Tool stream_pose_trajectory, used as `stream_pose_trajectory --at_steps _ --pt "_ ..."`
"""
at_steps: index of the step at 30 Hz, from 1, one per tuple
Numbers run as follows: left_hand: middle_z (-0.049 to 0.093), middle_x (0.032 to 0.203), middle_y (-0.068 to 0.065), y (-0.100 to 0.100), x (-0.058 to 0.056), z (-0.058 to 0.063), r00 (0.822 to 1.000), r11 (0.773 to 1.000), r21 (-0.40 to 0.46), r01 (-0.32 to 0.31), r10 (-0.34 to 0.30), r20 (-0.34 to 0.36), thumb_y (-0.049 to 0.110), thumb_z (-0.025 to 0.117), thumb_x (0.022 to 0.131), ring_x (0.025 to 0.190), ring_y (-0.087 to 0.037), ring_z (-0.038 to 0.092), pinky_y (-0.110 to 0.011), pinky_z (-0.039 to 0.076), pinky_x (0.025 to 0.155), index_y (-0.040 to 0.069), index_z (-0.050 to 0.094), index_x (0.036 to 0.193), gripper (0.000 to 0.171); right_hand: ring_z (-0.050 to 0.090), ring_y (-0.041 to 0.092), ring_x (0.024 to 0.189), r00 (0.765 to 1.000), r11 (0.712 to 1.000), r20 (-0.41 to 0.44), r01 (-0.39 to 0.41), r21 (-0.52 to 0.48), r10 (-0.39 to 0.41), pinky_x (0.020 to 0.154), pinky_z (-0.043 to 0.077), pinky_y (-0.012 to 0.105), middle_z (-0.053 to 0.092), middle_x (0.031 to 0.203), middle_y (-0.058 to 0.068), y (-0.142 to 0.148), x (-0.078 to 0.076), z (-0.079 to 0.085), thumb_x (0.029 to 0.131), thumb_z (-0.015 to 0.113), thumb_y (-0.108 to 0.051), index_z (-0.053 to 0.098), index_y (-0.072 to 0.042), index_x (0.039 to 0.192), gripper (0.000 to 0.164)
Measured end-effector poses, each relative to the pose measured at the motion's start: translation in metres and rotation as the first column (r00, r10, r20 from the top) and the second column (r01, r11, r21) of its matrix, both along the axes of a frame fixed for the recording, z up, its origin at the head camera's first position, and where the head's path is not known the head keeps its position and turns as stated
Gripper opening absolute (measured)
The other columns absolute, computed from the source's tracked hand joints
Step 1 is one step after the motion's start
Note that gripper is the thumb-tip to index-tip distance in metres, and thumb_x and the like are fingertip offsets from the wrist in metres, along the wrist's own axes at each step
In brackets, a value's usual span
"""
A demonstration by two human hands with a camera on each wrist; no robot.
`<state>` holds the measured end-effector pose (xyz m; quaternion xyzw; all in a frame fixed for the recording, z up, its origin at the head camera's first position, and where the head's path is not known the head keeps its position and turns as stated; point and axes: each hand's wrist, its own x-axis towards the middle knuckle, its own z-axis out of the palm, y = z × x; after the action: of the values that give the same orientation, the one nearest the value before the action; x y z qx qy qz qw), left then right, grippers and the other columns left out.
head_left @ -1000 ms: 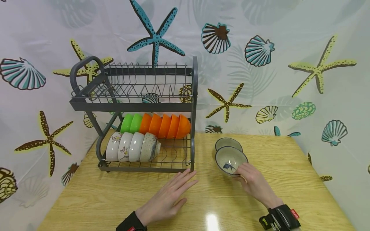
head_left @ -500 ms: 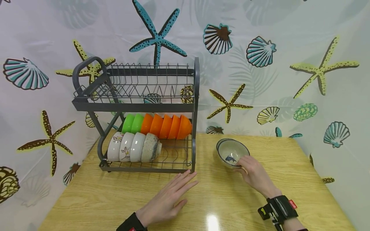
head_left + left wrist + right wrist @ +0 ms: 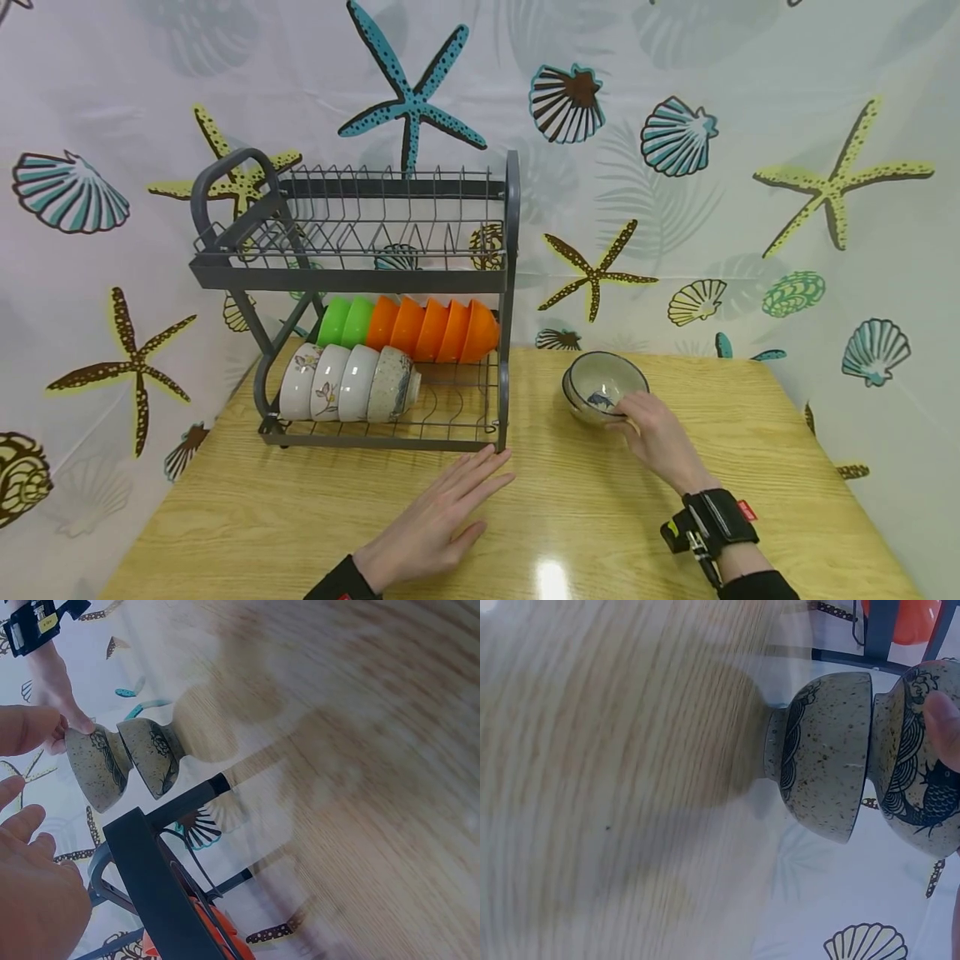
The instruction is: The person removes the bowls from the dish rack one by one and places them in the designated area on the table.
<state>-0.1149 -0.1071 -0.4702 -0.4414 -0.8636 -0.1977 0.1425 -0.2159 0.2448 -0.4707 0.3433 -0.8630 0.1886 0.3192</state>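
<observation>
Right hand (image 3: pixel 660 437) is pinching the near rim of the upper bowl (image 3: pixel 602 377), thumb on the outer wall, fingers reaching inside; this bowl is sitting out to the right of the dish rack (image 3: pixel 347 280), mouth facing up, a blue fish motif showing within. The lower bowl (image 3: pixel 825 754) is standing upright on the bench (image 3: pixel 225 508), also to the right of the rack, directly under the upper one. Both wrist views are showing the upper foot right at the lower rim; whether it is touching, cannot tell.

Left hand (image 3: pixel 442 517) is holding nothing: fingers are extending, slightly spread, thumb standing apart, fingertips pointing just in front of the rack's right front corner. Contact with the bench: cannot tell.

On the rack's lower tier, two green bowls (image 3: pixel 334 323) and five orange bowls (image 3: pixel 431 329) are leaning on edge in the back row; three white bowls (image 3: pixel 327 383) and one speckled bowl (image 3: pixel 388 385) are filling the front row's left part. Behind the rack a printed cloth (image 3: pixel 300 67) is hanging.
</observation>
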Motion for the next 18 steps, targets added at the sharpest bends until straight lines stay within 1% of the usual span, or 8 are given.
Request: stream_pose_trajectory --at_steps 4,10,13,16,18 --pt "0.031 0.166 -0.010 0.000 0.001 0.000 1.000 1.000 0.001 -0.002 0.002 -0.003 0.011 0.075 0.084 0.152 -0.030 0.032 -0.051 0.034 0.120 0.010 0.040 0.153 0.078 0.061 0.015 0.075 1.000 1.000 0.011 0.026 -0.001 -0.026 0.069 0.053 0.036 0.067 0.076 -0.001 0.000 -0.006 -0.004 0.064 0.088 0.003 0.063 -0.010 0.079 0.032" --pt "0.033 0.165 -0.012 -0.001 0.001 -0.002 1.000 1.000 -0.003 0.001 -0.001 0.002 0.012 0.075 0.085 0.153 -0.030 0.032 -0.051 0.034 0.121 0.013 0.037 0.155 0.079 0.061 0.016 0.075 0.999 1.000 0.033 0.025 -0.018 -0.024 0.070 0.052 0.037 0.067 0.076 0.000 0.001 -0.015 -0.013 0.065 0.088 0.004 0.064 -0.009 0.079 0.030" --pt "0.031 0.166 -0.011 -0.001 0.002 -0.004 1.000 1.000 -0.002 -0.002 0.002 0.016 0.012 0.074 0.085 0.153 -0.029 0.030 -0.051 0.032 0.121 0.014 0.036 0.156 0.080 0.061 0.017 0.076 0.997 0.999 0.072 0.032 -0.018 -0.030 0.072 0.052 0.039 0.068 0.077 0.000 0.000 -0.019 -0.016 0.069 0.085 0.004 0.066 -0.009 0.080 0.026" --pt "0.029 0.166 -0.009 -0.001 0.002 -0.004 1.000 1.000 -0.002 -0.001 0.001 0.019 0.012 0.074 0.086 0.153 -0.029 0.030 -0.051 0.032 0.121 0.013 0.037 0.156 0.079 0.061 0.018 0.076 0.990 0.999 0.135 0.044 -0.011 -0.042 0.072 0.052 0.040 0.068 0.077 0.001 -0.001 -0.022 -0.018 0.073 0.083 0.003 0.067 -0.009 0.080 0.022" --pt "0.028 0.167 -0.009 -0.001 0.003 -0.005 1.000 1.000 -0.001 0.002 -0.002 0.022 0.012 0.074 0.085 0.153 -0.029 0.030 -0.051 0.032 0.121 0.013 0.037 0.155 0.079 0.062 0.018 0.077 0.986 0.999 0.158 0.049 -0.009 -0.047 0.072 0.053 0.041 0.069 0.078 0.002 -0.002 -0.025 -0.019 0.075 0.082 0.003 0.069 -0.009 0.081 0.019"
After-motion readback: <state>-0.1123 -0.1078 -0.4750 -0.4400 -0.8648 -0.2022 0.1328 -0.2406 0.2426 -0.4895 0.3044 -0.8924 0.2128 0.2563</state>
